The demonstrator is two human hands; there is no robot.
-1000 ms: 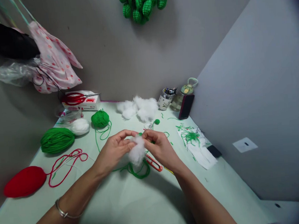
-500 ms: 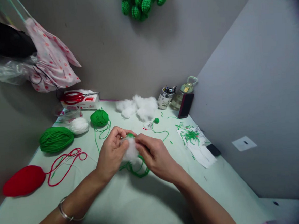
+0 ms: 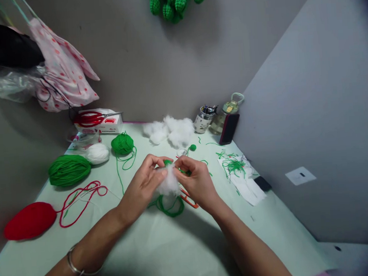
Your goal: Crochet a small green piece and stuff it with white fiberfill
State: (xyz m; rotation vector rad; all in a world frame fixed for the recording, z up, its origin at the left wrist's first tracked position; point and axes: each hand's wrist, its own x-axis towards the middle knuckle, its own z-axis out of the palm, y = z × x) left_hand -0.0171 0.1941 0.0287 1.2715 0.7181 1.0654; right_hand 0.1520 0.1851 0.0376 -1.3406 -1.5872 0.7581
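Between my two hands is a tuft of white stuffing [image 3: 167, 184], with a small green crocheted piece [image 3: 168, 162] showing above it. My left hand [image 3: 143, 181] is closed, its fingers around the green piece and its thumb against the stuffing. My right hand [image 3: 194, 177] pinches at the other side of the tuft; its fingertips meet the stuffing. Most of the green piece is hidden by the fingers and the fluff. Below the hands, a loop of green yarn [image 3: 170, 212] lies on the table, and an orange-handled tool [image 3: 190, 199] pokes out beneath my right hand.
More stuffing [image 3: 180, 130] lies at the back. Balls of green yarn [image 3: 69, 170], white yarn [image 3: 97, 154] and red yarn [image 3: 30, 220] sit left. Scissors [image 3: 90, 119] rest on a box. A pen cup [image 3: 202, 123], a phone [image 3: 229, 129] and green yarn scraps [image 3: 235, 167] are right.
Both hands have shifted slightly right with the stuffing and green piece. My right hand has turned a little, and the orange-handled tool now shows under it.
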